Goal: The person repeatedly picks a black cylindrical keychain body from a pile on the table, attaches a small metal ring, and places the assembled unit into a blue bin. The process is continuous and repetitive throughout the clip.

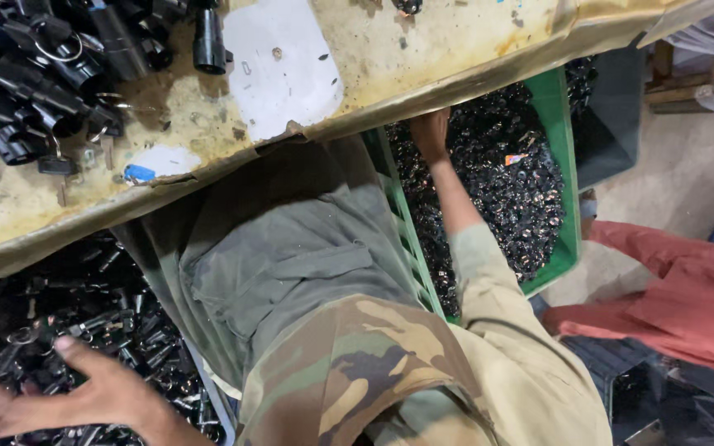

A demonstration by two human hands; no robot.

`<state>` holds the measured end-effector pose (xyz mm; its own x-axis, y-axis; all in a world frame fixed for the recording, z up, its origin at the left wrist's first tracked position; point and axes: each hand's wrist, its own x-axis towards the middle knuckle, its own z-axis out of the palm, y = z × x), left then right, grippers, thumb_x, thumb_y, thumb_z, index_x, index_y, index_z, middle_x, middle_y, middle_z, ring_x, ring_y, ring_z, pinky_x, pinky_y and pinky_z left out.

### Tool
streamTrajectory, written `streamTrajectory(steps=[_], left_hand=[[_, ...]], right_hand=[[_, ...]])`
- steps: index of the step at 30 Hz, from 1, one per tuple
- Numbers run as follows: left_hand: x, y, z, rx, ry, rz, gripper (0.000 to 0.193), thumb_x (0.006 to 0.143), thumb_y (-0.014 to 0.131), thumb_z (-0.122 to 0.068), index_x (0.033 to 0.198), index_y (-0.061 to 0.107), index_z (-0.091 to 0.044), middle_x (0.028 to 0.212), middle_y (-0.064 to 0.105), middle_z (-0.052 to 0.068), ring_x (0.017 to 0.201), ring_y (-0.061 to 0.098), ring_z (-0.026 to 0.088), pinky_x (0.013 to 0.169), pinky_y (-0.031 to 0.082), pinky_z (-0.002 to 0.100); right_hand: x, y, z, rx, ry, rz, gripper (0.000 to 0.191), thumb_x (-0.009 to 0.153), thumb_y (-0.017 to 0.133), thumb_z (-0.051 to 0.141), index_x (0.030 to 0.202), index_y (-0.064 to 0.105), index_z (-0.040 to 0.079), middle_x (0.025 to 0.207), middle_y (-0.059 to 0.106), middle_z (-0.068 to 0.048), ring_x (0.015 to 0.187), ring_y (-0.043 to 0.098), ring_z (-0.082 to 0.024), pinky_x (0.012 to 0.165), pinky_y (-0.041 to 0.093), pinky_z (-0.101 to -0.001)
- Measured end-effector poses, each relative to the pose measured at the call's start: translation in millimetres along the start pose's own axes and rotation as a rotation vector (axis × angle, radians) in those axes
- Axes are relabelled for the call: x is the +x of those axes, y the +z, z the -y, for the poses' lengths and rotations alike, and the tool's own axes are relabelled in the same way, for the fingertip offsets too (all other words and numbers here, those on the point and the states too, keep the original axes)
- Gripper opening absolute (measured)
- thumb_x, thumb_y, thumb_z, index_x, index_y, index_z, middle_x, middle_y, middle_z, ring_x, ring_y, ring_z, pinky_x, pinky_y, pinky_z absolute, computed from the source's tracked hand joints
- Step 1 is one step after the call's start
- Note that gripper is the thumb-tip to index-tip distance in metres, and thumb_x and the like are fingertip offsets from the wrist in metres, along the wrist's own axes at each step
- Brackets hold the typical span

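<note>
Our right hand (430, 132) digs into the green plastic crate (557, 124) of small black metal parts (510, 186); its grip is hidden. The left hand (84, 395) lies open on the loose black clips (59, 306) below. Sharp edges could nick us, probably. On the worn yellow bench (423, 41): a white patch (283, 62) and a blue tag (139, 173).

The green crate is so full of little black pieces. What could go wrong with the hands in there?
The right hand reaches into the green crate right under the table edge, so it might bump or scrape there. The left hand digs among loose black metal parts, which could pinch or scratch bare fingers. Parts might also spill over the heaped crate's rim.
</note>
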<state>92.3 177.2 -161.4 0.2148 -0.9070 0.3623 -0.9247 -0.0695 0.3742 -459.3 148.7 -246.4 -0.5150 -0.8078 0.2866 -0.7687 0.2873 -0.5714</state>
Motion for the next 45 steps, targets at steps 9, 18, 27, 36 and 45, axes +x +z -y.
streamTrajectory(steps=[9, 18, 27, 36, 45], left_hand=[[-21.0, -0.1, -28.9, -0.319, -0.068, 0.038, 0.051, 0.116, 0.069, -0.027, 0.151, 0.045, 0.001, 0.145, 0.034, 0.015, 0.129, 0.052, 0.025, 0.097, 0.056, 0.037], [20.1, 13.3, -83.4, -0.511, -0.005, 0.088, 0.028, 0.11, 0.07, 0.001, 0.137, 0.062, 0.005, 0.136, 0.047, 0.015, 0.117, 0.06, 0.023, 0.102, 0.058, 0.032], [106.4, 23.1, -208.0, -0.647, 0.752, 0.142, 0.037, 0.089, 0.079, 0.002, 0.125, 0.071, -0.002, 0.125, 0.065, 0.015, 0.112, 0.063, 0.033, 0.099, 0.048, 0.046], [209.9, 65.8, -279.4, -0.184, 1.044, -0.09, 0.043, 0.094, 0.062, 0.001, 0.137, 0.067, -0.004, 0.134, 0.059, 0.011, 0.136, 0.047, 0.036, 0.113, 0.034, 0.052], [202.0, 52.8, -248.1, -0.897, 0.521, 0.068, 0.043, 0.098, 0.087, -0.009, 0.136, 0.067, -0.005, 0.124, 0.07, 0.011, 0.123, 0.062, 0.028, 0.106, 0.052, 0.043]], right_hand=[[-2.5, 41.4, 19.1, -0.44, -0.016, 0.322, 0.033, 0.098, 0.067, 0.034, 0.123, 0.068, 0.012, 0.119, 0.067, -0.013, 0.113, 0.06, -0.034, 0.096, 0.044, -0.0488], [-2.7, 31.6, 25.2, 0.111, 0.341, 0.41, 0.027, 0.1, 0.067, 0.031, 0.12, 0.068, 0.013, 0.104, 0.068, -0.006, 0.088, 0.062, -0.018, 0.065, 0.045, -0.03], [-20.6, -17.9, 52.9, 1.629, 0.944, 0.072, 0.028, 0.098, 0.064, 0.023, 0.123, 0.064, 0.011, 0.116, 0.071, -0.007, 0.104, 0.072, -0.021, 0.07, 0.058, -0.0297], [-39.3, -39.4, 87.1, 1.869, 1.07, -0.093, 0.038, 0.104, 0.049, 0.035, 0.123, 0.064, 0.007, 0.119, 0.067, -0.014, 0.113, 0.064, -0.027, 0.094, 0.063, -0.0407], [-54.4, -60.5, 26.9, 2.162, 0.426, 0.212, 0.046, 0.127, 0.041, 0.048, 0.128, 0.059, 0.005, 0.113, 0.067, -0.011, 0.084, 0.068, -0.014, 0.057, 0.055, -0.018]])
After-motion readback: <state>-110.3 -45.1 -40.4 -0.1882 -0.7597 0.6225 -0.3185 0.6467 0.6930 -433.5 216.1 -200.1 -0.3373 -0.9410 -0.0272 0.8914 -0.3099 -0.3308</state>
